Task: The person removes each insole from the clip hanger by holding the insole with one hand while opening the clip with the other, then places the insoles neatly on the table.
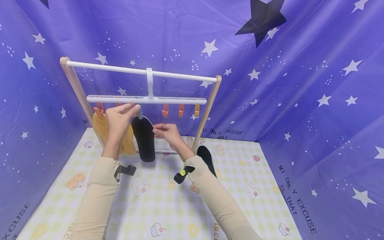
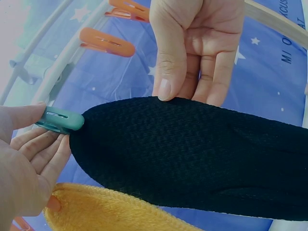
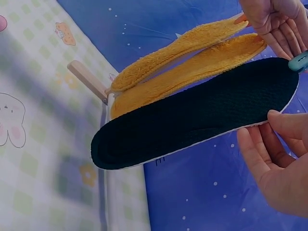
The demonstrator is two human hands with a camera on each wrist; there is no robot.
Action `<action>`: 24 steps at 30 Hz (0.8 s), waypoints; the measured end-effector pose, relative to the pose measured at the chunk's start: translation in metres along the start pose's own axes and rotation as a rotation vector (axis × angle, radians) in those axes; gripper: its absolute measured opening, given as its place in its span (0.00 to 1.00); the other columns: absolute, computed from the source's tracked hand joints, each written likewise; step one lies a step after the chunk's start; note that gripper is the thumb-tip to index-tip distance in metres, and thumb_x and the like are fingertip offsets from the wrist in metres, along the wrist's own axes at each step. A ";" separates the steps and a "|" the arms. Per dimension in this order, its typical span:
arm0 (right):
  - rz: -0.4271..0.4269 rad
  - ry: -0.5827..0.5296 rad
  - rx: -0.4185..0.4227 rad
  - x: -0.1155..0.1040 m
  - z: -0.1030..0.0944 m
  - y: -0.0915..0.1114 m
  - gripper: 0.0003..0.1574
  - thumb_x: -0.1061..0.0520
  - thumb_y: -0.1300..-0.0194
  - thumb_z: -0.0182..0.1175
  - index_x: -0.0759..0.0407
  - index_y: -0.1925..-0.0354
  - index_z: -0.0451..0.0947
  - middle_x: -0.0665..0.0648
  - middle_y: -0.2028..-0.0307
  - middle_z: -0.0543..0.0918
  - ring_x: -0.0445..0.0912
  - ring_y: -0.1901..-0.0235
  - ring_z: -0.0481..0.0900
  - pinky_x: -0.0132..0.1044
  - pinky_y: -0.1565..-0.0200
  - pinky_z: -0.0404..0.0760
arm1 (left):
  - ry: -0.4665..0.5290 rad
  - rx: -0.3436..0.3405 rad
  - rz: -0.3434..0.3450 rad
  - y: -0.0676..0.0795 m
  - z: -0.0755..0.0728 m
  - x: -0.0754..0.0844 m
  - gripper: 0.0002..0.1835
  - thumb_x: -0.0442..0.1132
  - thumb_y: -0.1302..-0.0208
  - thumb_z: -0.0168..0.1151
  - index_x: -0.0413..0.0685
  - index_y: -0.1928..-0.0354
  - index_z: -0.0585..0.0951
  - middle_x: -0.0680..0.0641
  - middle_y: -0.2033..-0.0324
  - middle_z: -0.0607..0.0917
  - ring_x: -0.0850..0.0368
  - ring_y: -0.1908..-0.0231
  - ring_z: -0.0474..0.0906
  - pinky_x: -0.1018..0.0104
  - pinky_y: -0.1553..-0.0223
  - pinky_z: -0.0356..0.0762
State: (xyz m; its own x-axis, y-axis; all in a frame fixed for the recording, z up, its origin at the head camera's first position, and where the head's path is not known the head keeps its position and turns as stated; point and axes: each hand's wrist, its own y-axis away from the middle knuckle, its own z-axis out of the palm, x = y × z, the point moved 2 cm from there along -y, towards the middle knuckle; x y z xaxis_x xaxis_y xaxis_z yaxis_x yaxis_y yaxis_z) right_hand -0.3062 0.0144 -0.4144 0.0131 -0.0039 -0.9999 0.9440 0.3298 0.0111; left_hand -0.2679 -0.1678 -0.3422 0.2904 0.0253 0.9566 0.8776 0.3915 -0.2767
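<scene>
Head view: left hand partly covers yellow insoles; right sleeve partly hides the rightmost black insole. Left wrist view: the clipped black insole passes beyond the right edge. Right wrist view: green clip cut off at the right edge.

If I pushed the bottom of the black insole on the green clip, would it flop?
The black insole would probably swing, since its lower end hangs free below the green clip. It seems fairly firm, not floppy, hanging nearly flat. It's probably light: it looks thin, and the right hand pinches just its edge.
</scene>
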 end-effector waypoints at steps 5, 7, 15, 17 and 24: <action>-0.003 0.001 -0.001 0.000 -0.001 0.000 0.16 0.71 0.34 0.63 0.78 0.48 0.81 0.72 0.54 0.87 0.40 0.67 0.85 0.45 0.51 0.90 | 0.004 0.013 -0.002 0.000 0.001 -0.001 0.21 0.36 0.40 0.75 0.29 0.49 0.85 0.50 0.60 0.91 0.77 0.70 0.86 0.77 0.57 0.85; -0.007 0.003 -0.002 0.000 -0.001 0.000 0.16 0.71 0.34 0.63 0.78 0.48 0.81 0.71 0.55 0.87 0.40 0.67 0.85 0.45 0.52 0.90 | 0.017 0.017 -0.001 0.000 0.001 -0.001 0.20 0.36 0.40 0.75 0.29 0.49 0.85 0.58 0.65 0.92 0.77 0.70 0.86 0.78 0.58 0.85; -0.013 0.010 -0.004 0.000 -0.002 0.000 0.15 0.71 0.33 0.63 0.78 0.49 0.81 0.71 0.55 0.88 0.39 0.67 0.85 0.43 0.53 0.90 | 0.066 0.026 0.007 0.000 0.003 -0.001 0.21 0.33 0.41 0.75 0.24 0.50 0.83 0.71 0.75 0.88 0.75 0.71 0.87 0.80 0.62 0.84; -0.015 0.011 -0.004 0.000 -0.002 0.000 0.15 0.71 0.33 0.63 0.78 0.49 0.81 0.71 0.55 0.87 0.40 0.67 0.85 0.43 0.53 0.90 | 0.058 0.028 0.008 0.000 0.003 -0.001 0.21 0.33 0.41 0.75 0.25 0.50 0.84 0.69 0.73 0.89 0.75 0.71 0.86 0.80 0.61 0.85; -0.023 0.031 0.009 -0.003 -0.002 0.003 0.15 0.70 0.33 0.63 0.78 0.50 0.81 0.73 0.53 0.87 0.39 0.67 0.85 0.43 0.54 0.90 | 0.026 0.038 0.000 0.000 0.002 -0.001 0.20 0.34 0.41 0.75 0.28 0.50 0.85 0.63 0.69 0.91 0.76 0.71 0.86 0.79 0.59 0.85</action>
State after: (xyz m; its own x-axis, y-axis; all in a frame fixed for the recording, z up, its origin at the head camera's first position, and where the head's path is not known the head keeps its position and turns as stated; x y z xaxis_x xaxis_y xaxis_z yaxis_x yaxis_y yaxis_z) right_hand -0.3043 0.0167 -0.4118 -0.0189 0.0180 -0.9997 0.9468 0.3215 -0.0121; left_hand -0.2690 -0.1661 -0.3431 0.3005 0.0010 0.9538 0.8626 0.4265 -0.2722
